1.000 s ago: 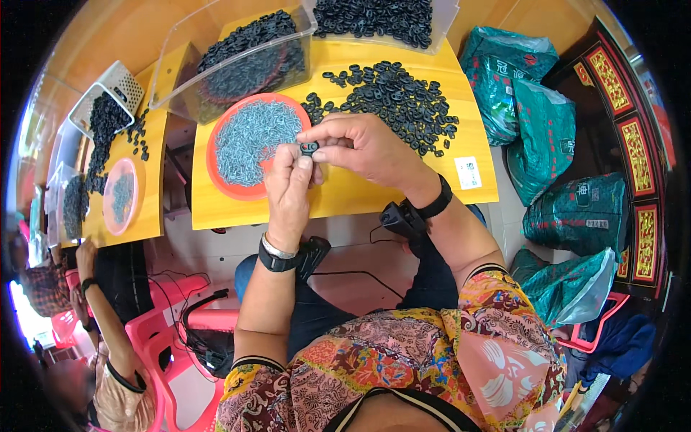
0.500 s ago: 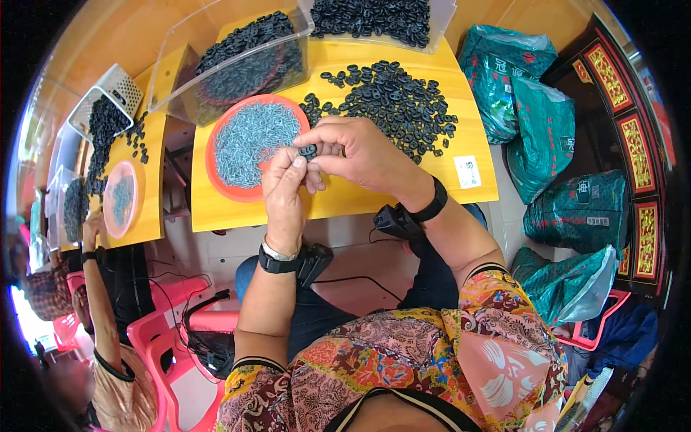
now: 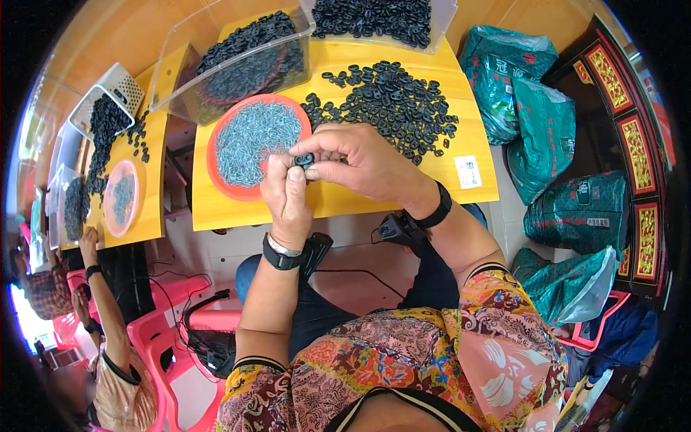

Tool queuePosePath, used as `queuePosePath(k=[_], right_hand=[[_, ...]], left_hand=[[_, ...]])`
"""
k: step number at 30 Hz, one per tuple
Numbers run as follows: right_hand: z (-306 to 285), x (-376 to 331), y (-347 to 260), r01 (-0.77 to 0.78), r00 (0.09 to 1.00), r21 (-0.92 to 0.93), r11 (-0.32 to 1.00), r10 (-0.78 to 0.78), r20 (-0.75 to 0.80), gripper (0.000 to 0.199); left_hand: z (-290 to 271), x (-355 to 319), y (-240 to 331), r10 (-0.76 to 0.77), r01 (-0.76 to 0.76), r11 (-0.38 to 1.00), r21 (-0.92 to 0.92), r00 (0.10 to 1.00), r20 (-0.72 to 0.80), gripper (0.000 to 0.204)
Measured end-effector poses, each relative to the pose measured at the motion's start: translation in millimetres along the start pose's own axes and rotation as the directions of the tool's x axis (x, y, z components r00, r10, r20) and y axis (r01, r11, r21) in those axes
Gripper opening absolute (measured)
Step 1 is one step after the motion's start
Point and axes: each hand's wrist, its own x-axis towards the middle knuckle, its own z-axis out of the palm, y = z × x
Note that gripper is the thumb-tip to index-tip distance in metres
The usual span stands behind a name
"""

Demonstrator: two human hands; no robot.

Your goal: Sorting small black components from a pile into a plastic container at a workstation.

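Observation:
A small black oval plastic piece with two holes (image 3: 304, 159) is pinched between my two hands, just above the near edge of the yellow table. My left hand (image 3: 286, 193) has its thumb against the piece's lower side, fingers curled behind. From the right, my right hand (image 3: 363, 160) grips the same piece between thumb and forefinger. Whether either hand also holds a screw is hidden by the fingers. Beside my left hand lies a shallow orange-red dish (image 3: 214, 171) full of small silvery screws (image 3: 255, 137). Loose black pieces (image 3: 396, 101) spread beyond my right hand.
Clear bins (image 3: 180, 93) of black pieces stand at the back. A paper label (image 3: 468, 173) lies on the yellow table (image 3: 403, 203). Green sacks (image 3: 540, 137) sit on the right. At left, a co-worker's arm (image 3: 108, 302) reaches to another table beside a pink chair (image 3: 155, 345).
My hands have shifted slightly down, and the black piece is turned so its two holes face up more plainly. The co-worker's hand at left has drawn back from the pink dish.

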Motion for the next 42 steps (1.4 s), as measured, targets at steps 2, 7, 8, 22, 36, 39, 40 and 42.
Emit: queuePosePath(k=[2, 7, 8, 22, 36, 39, 40, 42], right_hand=[[0.9, -0.2, -1.5, 0.024, 1.0, -0.014, 1.0, -0.025, -0.002, 0.026], [2.4, -2.0, -5.7, 0.078, 0.997, -0.021, 0.997, -0.078, 0.009, 0.024], [2.9, -1.9, -6.6, 0.078, 0.997, -0.02, 0.997, -0.078, 0.01, 0.024], [8.2, -2.5, -8.5, 0.117, 0.993, -0.039, 0.992, -0.117, 0.007, 0.022], [7.6, -1.4, -4.9, 0.09, 0.996, -0.048, 0.995, -0.09, -0.008, 0.026], [4.2, -0.4, -5.8, 0.064, 0.998, -0.039, 0.997, -0.063, 0.015, 0.029], [3.0, -0.9, -5.2, 0.058, 0.998, -0.042, 0.997, -0.057, 0.02, 0.03], [0.1, -1.7, -4.6, 0.054, 0.998, -0.054, 0.997, -0.053, 0.03, 0.031]], left_hand=[[-0.1, -0.9, 1.2, 0.048, -0.047, 0.998, 0.039, 0.999, -0.02, 0.029], [4.1, -5.8, 7.2, 0.049, -0.045, 0.998, 0.047, 0.995, -0.084, 0.035], [1.6, -6.2, 3.0, 0.1, -0.094, 0.993, 0.065, 0.991, -0.087, 0.033], [4.4, -8.3, 1.3, 0.14, -0.134, 0.99, 0.053, 0.98, -0.144, 0.035], [7.4, -8.2, 1.3, 0.051, -0.058, 0.997, -0.048, 0.989, -0.142, 0.035], [6.5, -6.1, -1.2, 0.005, -0.018, 0.992, -0.123, 0.994, -0.11, 0.033], [6.8, -5.5, 0.3, 0.004, -0.018, 0.992, -0.124, 0.994, -0.11, 0.033], [7.5, -4.0, 5.5, -0.092, 0.08, 0.971, -0.226, 0.995, -0.044, 0.032]])
